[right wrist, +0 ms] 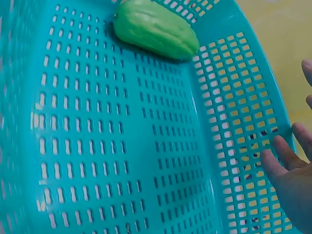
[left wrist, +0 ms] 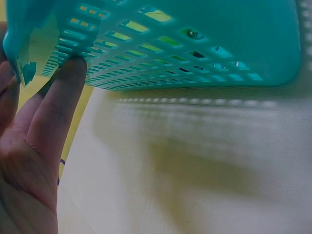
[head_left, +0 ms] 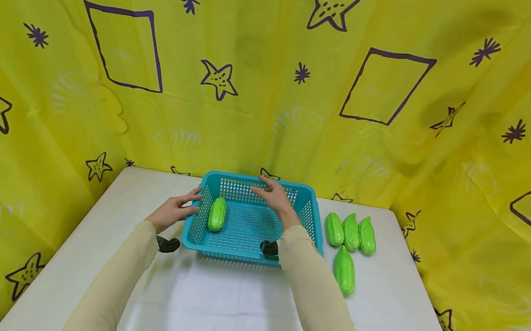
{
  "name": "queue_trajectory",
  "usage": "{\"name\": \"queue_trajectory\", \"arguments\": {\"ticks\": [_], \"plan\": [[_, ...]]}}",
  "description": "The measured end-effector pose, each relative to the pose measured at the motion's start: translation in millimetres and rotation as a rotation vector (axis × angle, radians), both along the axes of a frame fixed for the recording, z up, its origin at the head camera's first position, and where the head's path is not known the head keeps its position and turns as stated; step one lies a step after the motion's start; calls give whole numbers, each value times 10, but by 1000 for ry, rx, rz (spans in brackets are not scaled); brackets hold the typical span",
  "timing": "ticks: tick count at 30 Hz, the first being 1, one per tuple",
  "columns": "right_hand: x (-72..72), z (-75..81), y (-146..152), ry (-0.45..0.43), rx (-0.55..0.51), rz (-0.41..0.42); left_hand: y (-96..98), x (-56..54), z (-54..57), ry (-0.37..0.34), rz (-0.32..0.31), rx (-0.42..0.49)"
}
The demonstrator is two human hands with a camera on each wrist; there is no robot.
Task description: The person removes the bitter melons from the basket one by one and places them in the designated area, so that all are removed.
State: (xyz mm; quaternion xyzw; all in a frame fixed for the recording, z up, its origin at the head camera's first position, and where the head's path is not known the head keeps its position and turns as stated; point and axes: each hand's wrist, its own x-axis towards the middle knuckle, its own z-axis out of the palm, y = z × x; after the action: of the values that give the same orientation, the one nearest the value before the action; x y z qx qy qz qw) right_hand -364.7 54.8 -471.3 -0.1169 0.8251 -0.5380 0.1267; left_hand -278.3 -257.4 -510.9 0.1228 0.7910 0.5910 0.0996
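Note:
A turquoise plastic basket (head_left: pixel 241 256) with slotted walls sits on the white table. My left hand (head_left: pixel 170 212) is at its left side; in the left wrist view the thumb (left wrist: pixel 58 105) lies against the outer wall under the rim, with other fingers over the rim. Inside the basket, near the left wall, lies one glossy green ridged gourd (head_left: pixel 217 214), also seen in the right wrist view (right wrist: pixel 156 30). Over the basket, near its back wall, my right hand (head_left: pixel 276 194) is held with fingers spread and nothing in them.
To the right of the basket, three similar green gourds (head_left: pixel 351 232) lie side by side, with another gourd (head_left: pixel 344 271) in front of them. A yellow patterned curtain (head_left: pixel 260 122) hangs behind and along both sides of the table (head_left: pixel 225 312).

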Motion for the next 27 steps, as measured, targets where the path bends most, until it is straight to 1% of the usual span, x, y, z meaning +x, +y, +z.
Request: {"name": "queue_trajectory", "arguments": {"ticks": [3,6,10,14,15,17,18,22,24,25,27], "plan": [[-3,-28,-64,-3,-12,18,16,28,20,-5,15,-7],[-6,-53,-140,-12,-39,41,44,83,73,-9,32,-11],[-3,-99,-236,-16,-43,60,82,160,178,-2,20,7],[22,-138,-293,-21,-24,72,90,161,217,0,4,12],[26,-149,-300,-25,-27,76,93,154,214,2,3,8],[42,-155,-317,-41,-31,74,61,109,142,15,-6,-1],[47,-159,-325,-49,-34,76,62,108,137,13,-4,1],[58,-169,-363,-68,-29,74,23,47,33,14,-1,0],[64,-179,-390,-68,-14,72,27,44,34,3,8,4],[70,-186,-405,-66,-6,72,17,25,9,1,7,4],[83,-201,-443,-67,10,80,12,14,-2,-4,8,5]]}}
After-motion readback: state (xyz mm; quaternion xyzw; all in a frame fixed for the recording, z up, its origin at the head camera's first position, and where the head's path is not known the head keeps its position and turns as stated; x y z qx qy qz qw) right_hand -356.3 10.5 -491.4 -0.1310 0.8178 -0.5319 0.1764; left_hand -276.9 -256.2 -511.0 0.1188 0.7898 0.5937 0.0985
